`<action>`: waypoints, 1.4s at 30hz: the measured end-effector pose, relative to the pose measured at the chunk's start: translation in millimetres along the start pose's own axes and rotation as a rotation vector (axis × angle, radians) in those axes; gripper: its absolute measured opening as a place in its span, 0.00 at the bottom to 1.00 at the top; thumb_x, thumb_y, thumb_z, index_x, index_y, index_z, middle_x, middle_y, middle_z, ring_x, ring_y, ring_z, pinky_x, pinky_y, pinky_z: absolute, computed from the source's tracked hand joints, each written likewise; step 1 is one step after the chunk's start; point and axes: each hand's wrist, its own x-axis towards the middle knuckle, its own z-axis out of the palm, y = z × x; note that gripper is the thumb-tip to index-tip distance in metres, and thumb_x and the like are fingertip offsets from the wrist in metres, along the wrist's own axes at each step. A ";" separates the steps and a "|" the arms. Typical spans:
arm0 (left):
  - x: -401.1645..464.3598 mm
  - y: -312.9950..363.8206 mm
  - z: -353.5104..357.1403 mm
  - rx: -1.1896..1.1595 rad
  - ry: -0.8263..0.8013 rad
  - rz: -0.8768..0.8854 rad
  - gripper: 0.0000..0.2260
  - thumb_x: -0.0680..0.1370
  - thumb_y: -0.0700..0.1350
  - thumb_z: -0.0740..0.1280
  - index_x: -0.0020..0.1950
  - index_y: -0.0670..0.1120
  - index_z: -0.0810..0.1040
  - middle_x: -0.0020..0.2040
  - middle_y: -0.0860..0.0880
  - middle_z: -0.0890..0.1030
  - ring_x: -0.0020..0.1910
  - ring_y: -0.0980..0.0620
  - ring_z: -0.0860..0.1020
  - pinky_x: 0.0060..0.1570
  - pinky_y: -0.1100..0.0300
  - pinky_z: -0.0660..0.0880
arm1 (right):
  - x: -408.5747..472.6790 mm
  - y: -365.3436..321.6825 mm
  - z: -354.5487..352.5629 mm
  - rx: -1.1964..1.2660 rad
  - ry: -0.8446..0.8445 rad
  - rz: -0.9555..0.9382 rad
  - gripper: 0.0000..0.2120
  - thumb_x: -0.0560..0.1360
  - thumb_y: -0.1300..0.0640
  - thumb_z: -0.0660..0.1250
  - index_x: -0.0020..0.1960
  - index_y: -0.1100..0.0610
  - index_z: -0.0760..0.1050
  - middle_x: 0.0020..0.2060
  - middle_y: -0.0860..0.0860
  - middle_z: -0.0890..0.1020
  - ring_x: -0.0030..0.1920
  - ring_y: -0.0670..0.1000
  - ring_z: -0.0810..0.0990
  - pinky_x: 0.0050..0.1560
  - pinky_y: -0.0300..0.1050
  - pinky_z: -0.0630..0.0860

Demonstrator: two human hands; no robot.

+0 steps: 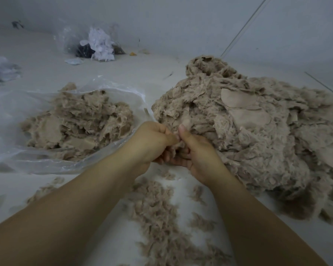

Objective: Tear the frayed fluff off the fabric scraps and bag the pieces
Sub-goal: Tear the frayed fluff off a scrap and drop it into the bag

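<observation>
Beige fuzzy scrap (pixel 178 145) | frayed, small | both grips, left hand (pixel 152 143), right hand (pixel 197 156), pinching it

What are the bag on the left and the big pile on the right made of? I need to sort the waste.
The bag looks like thin clear plastic film: see-through, glossy, creased. The pile looks like beige cloth scraps, matte, with fuzzy frayed edges; the fibre type cannot be told.

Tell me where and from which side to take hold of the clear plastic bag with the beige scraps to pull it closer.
Grip the clear plastic bag by its loose open rim on the side facing the big beige scrap pile, probably coming from above; that edge stands up crumpled and free, while the rest lies flat under its contents.
</observation>
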 end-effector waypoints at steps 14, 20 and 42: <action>-27.5 -14.0 -20.3 -0.212 -0.026 -0.003 0.21 0.68 0.26 0.61 0.18 0.45 0.68 0.19 0.46 0.66 0.19 0.49 0.63 0.23 0.66 0.60 | 1.8 -1.9 3.9 0.115 0.136 0.071 0.22 0.81 0.46 0.61 0.33 0.57 0.77 0.28 0.50 0.81 0.31 0.47 0.81 0.35 0.43 0.81; -24.5 -15.7 -27.3 -0.299 0.063 0.099 0.21 0.69 0.27 0.64 0.20 0.46 0.71 0.20 0.45 0.71 0.19 0.47 0.71 0.22 0.62 0.69 | 1.9 0.0 -0.7 0.037 0.054 0.060 0.25 0.72 0.34 0.64 0.36 0.56 0.80 0.23 0.45 0.72 0.25 0.42 0.76 0.39 0.46 0.80; -9.0 -28.2 -12.0 -0.232 0.347 0.097 0.18 0.82 0.40 0.64 0.32 0.45 0.78 0.27 0.45 0.79 0.22 0.50 0.74 0.23 0.59 0.72 | -2.0 5.5 -4.4 -0.031 0.013 0.053 0.21 0.76 0.63 0.68 0.25 0.53 0.77 0.23 0.47 0.74 0.28 0.47 0.78 0.42 0.43 0.79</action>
